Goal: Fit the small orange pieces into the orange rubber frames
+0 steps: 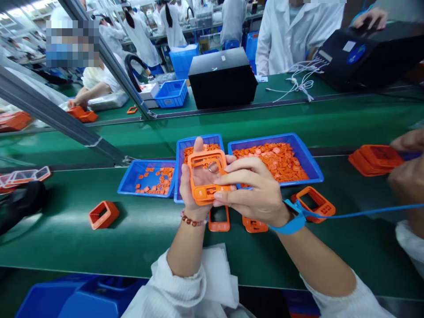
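The left hand (195, 190) holds an orange frame (206, 195) against its palm, thumb upright behind it, while the right hand (255, 192) pinches the frame's lower edge between thumb and fingers. Blue trays (265, 138) of orange pieces sit just behind the grip; an orange case (219, 225) lies just below it on the green tabletop (149, 243).

The orange frame (205, 194) at the centre looks like smooth, matt moulded plastic or silicone, and the loose orange pieces (271, 161) at 1 o'clock share that finish. They lie in a glossy blue plastic tray (313, 161). The green conveyor belt (66, 247) at 8 o'clock is smooth with a soft sheen. The rail (56, 110) at 10 o'clock is dull brushed aluminium, and the sleeve (175, 287) at 6 o'clock is ribbed white knit cloth.
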Demonstrator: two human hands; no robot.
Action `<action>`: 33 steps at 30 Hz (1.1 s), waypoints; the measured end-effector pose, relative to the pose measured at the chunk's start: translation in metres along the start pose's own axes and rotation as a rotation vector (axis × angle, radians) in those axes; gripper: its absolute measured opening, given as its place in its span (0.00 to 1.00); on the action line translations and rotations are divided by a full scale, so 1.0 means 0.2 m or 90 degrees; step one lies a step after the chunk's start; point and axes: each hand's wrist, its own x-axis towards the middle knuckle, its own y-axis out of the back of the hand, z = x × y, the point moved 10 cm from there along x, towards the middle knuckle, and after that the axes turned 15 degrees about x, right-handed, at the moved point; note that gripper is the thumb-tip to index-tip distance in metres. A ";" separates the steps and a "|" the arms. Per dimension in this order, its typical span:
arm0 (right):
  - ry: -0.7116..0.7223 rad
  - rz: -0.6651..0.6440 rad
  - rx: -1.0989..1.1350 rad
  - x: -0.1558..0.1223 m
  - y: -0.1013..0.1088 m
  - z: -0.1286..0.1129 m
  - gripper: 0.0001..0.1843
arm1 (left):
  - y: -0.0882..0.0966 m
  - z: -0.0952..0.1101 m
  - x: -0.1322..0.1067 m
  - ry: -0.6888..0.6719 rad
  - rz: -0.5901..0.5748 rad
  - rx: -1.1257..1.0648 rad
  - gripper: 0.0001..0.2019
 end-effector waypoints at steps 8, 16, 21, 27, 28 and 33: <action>-0.017 0.007 0.037 0.01 0.00 0.02 0.09 | 0.03 0.00 0.00 -0.045 -0.004 0.007 0.32; -0.019 0.017 0.039 0.03 0.00 0.02 0.16 | 0.08 -0.01 0.00 -0.049 0.049 0.009 0.29; -0.018 0.016 0.032 0.03 0.00 0.02 0.16 | 0.05 0.00 0.00 -0.051 0.013 0.001 0.30; -0.016 0.017 0.033 0.01 0.00 0.02 0.15 | 0.05 0.01 0.00 -0.045 0.020 0.009 0.32; -0.015 0.019 0.034 0.01 0.00 0.03 0.15 | 0.05 0.01 0.00 -0.054 0.020 0.008 0.30; -0.035 0.040 0.040 0.01 0.06 0.08 0.12 | 0.06 0.01 0.04 -0.062 0.013 -0.001 0.24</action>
